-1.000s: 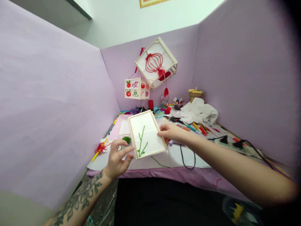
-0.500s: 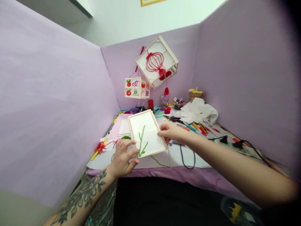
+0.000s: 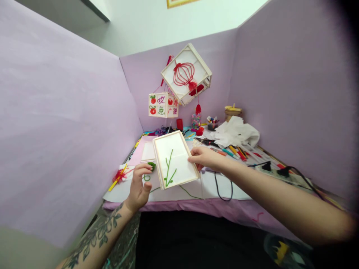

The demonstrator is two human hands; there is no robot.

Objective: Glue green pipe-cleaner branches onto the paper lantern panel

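My right hand (image 3: 202,157) grips the right edge of a framed white panel (image 3: 179,160) with thin pale wooden sides, held tilted above the table. A branching stem of green yarn (image 3: 167,173) lies on the panel's lower left. To the left of the panel is my left hand (image 3: 140,186), its fingers curved and thumb apart, with nothing seen between them. Close to its fingertips is a small green bundle (image 3: 152,166), perhaps yarn; whether they touch I cannot tell. A loose green strand (image 3: 190,192) runs beneath the panel along the table.
Two decorated box lanterns, one with a red lantern picture (image 3: 183,74) and a smaller one (image 3: 162,105), hang behind. On the right lie crumpled white paper (image 3: 237,131), markers (image 3: 232,151), pliers (image 3: 206,141), a black cable (image 3: 224,198) and a power strip (image 3: 291,177). Red strands (image 3: 119,175) lie left.
My left hand has moved left, away from the panel's lower left edge, towards the green bundle. Another small green bit now shows at the stem's base. My right hand and the panel stay put.
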